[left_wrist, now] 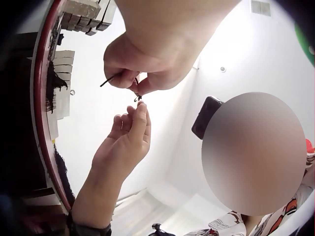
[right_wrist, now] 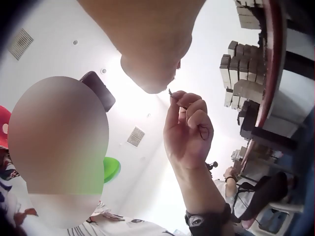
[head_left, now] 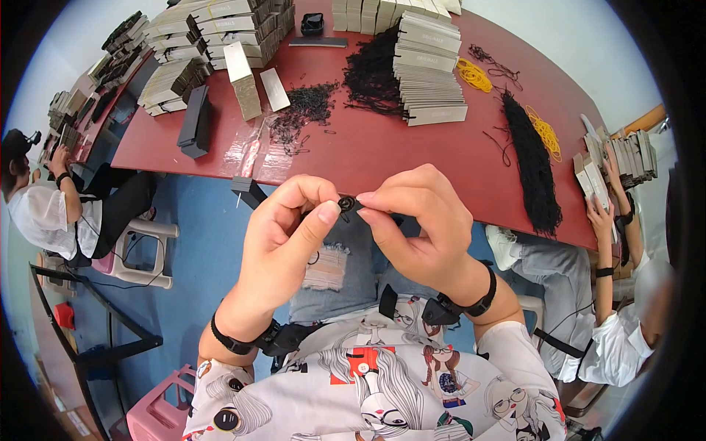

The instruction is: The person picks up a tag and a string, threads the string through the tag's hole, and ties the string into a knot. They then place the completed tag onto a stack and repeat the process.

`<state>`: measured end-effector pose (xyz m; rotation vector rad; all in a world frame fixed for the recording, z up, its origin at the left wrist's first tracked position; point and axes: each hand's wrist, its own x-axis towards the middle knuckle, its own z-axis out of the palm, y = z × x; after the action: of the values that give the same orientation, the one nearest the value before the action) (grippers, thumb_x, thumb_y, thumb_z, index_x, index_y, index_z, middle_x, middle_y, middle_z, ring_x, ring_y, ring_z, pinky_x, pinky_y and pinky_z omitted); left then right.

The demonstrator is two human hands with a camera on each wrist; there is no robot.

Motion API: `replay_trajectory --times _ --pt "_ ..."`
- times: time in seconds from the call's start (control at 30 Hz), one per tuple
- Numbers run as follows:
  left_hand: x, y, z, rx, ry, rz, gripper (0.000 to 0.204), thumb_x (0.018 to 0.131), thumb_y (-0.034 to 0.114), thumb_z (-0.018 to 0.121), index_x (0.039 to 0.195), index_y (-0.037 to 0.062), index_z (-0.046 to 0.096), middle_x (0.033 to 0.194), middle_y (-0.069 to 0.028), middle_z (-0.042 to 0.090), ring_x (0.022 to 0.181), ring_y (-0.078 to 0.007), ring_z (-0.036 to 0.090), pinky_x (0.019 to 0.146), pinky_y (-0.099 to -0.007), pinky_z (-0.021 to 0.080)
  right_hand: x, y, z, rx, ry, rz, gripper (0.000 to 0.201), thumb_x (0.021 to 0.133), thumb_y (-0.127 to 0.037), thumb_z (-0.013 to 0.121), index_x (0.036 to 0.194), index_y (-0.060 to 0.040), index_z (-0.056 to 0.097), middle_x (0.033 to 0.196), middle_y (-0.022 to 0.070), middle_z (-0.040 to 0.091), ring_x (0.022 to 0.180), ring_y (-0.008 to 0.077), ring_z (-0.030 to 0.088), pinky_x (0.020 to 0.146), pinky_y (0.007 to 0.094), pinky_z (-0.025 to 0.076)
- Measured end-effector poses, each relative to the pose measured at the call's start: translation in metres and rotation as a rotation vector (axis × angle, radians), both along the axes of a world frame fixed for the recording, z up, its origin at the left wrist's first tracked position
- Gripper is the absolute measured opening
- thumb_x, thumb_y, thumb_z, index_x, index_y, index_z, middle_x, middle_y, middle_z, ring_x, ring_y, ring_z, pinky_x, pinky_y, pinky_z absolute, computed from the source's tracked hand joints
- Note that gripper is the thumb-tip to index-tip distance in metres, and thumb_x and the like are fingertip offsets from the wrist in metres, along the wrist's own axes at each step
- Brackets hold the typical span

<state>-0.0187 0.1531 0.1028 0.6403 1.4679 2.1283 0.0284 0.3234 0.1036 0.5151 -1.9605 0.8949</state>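
Observation:
A small coil of black cord (head_left: 347, 203) is held up between the two hands in the head view, in front of the table edge. My left hand (head_left: 283, 239) pinches it between thumb and forefinger, its other fingers curled in. From the other side, the thumb and forefinger tips of my right hand (head_left: 423, 224) meet at the cord's edge. The left wrist view shows a dark cord end (left_wrist: 110, 80) sticking out by the left hand (left_wrist: 147, 64), with the right hand (left_wrist: 125, 142) below. A thin loop (right_wrist: 203, 132) hangs at the left hand's curled fingers in the right wrist view.
The red table (head_left: 294, 162) bears a pile of small black clips (head_left: 305, 106), stacked grey card strips (head_left: 430, 70), black cord bundles (head_left: 531, 169), yellow cords (head_left: 474, 76) and a black box (head_left: 195, 123). People sit at left (head_left: 55, 202) and right (head_left: 618, 331).

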Motion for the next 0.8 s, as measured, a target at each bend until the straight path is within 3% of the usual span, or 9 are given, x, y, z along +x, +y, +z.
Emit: replay_trajectory --times 0.23,0.8 --pt "0.0027 0.0025 0.0018 0.007 0.090 -0.008 0.008 0.091 0.007 0.054 0.095 0.0011 0.053 0.086 0.0033 0.051 0.080 -0.0032 0.044 0.073 -0.0180 0.036 -0.0011 -0.0003 0.0032 0.125 0.071 -0.027 0.026 0.058 0.001 0.072 0.082 -0.0038 0.063 0.075 0.0061 0.057 0.061 0.0210 0.054 0.051 0.0295 0.044" --pt "0.0046 0.0008 0.0029 -0.028 0.120 0.026 0.008 0.091 0.007 0.054 0.095 0.0007 0.053 0.086 0.0024 0.052 0.079 -0.0027 0.046 0.070 -0.0168 0.037 -0.0040 -0.0025 0.0032 0.120 0.049 0.022 0.023 0.060 0.001 0.070 0.080 -0.0034 0.062 0.072 0.0059 0.059 0.057 0.0205 0.055 0.049 0.0287 0.044"
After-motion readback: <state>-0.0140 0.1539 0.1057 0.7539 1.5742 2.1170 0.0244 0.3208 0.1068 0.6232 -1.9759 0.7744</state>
